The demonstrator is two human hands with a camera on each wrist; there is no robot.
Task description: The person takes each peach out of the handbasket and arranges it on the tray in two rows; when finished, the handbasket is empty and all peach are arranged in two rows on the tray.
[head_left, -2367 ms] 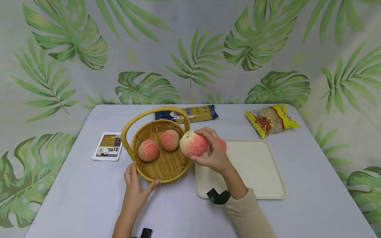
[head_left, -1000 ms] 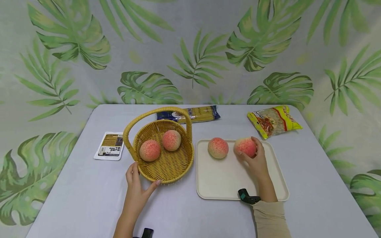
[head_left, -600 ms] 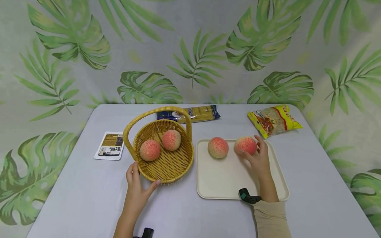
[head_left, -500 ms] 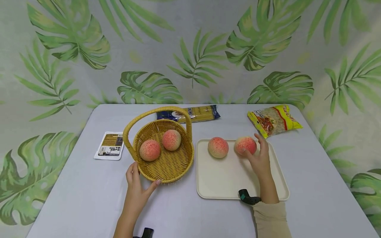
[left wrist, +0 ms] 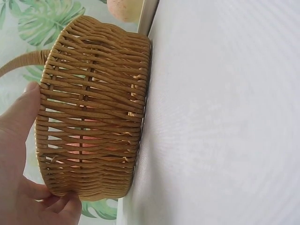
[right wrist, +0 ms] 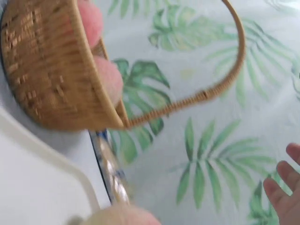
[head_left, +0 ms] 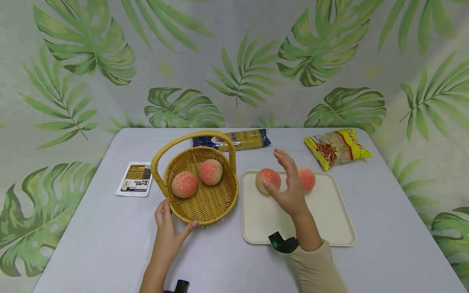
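My left hand [head_left: 169,234] grips the near-left rim of a round wicker basket [head_left: 205,211], thumb on the near rim and fingers round the left side. Two pink peaches lie inside, one to the left [head_left: 184,184] and another peach [head_left: 211,172] farther back. My right hand [head_left: 291,191] hovers over a cream tray [head_left: 329,211] with fingers spread and nothing in them. On the tray, one peach [head_left: 266,179] sits just left of this hand, and a second peach [head_left: 307,180] is partly hidden behind it. In the right wrist view only some fingertips [right wrist: 283,183] show.
Behind the basket lies a blue-ended pack of spaghetti [head_left: 249,139]. A yellow food bag [head_left: 337,148] is at the back right. Left of the basket there is a flat white packet [head_left: 135,180]. The basket's tall arched handle [head_left: 194,136] rises above its opening.
My right hand carried a peach from the basket to the right side of the tray, let go of it, then lifted and moved back left. The left hand has kept its hold on the basket.
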